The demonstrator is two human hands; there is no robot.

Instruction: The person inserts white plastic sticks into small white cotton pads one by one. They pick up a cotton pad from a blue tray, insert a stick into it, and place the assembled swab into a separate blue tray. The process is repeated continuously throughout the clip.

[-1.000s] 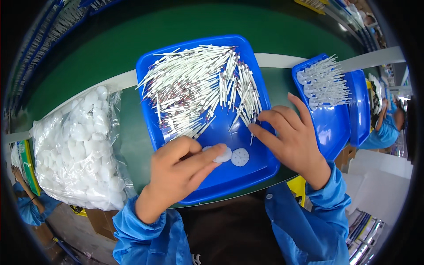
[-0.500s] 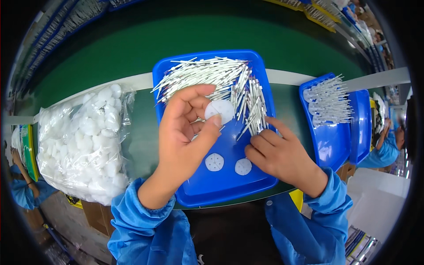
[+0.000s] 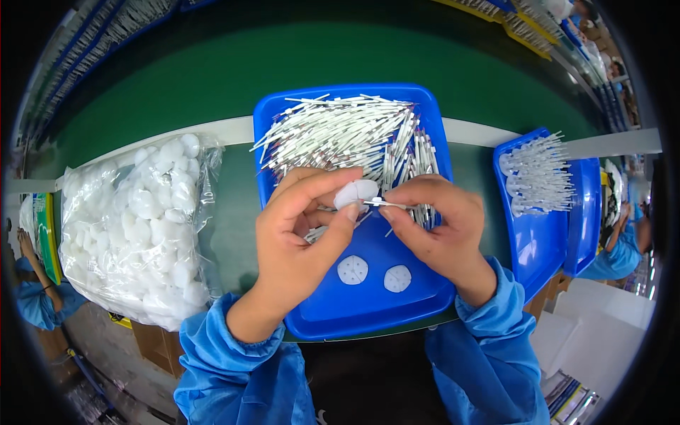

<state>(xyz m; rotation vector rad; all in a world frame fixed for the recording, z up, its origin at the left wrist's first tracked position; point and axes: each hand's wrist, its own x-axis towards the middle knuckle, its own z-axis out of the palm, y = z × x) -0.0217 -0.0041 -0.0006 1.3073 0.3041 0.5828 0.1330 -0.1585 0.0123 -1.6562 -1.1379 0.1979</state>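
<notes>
Between thumb and fingers, my left hand [image 3: 297,219] pinches a round white disc [image 3: 356,192] above the blue tray [image 3: 368,315]. My right hand [image 3: 443,219] pinches a thin white stick [image 3: 391,205], its inner end at the disc's edge; whether it has entered the disc I cannot tell. Below the hands, two loose white discs with small holes, one on the left [image 3: 353,270] and one on the right [image 3: 397,278], lie flat on the tray bottom. A heap of slender white sticks [image 3: 333,134] fills the tray's far part, partly hidden behind my fingers.
A clear plastic bag [image 3: 134,227] packed with white discs lies to the left. On the right, a second blue tray [image 3: 535,248] holds discs bristling with sticks [image 3: 535,173]. A green work surface [image 3: 283,57] stretches behind. At the far right, another person's blue sleeve [image 3: 609,255] shows.
My right hand has risen from the stick heap with one stick and come left to the disc. The disc in my left hand is now tilted. The view has shifted slightly.
</notes>
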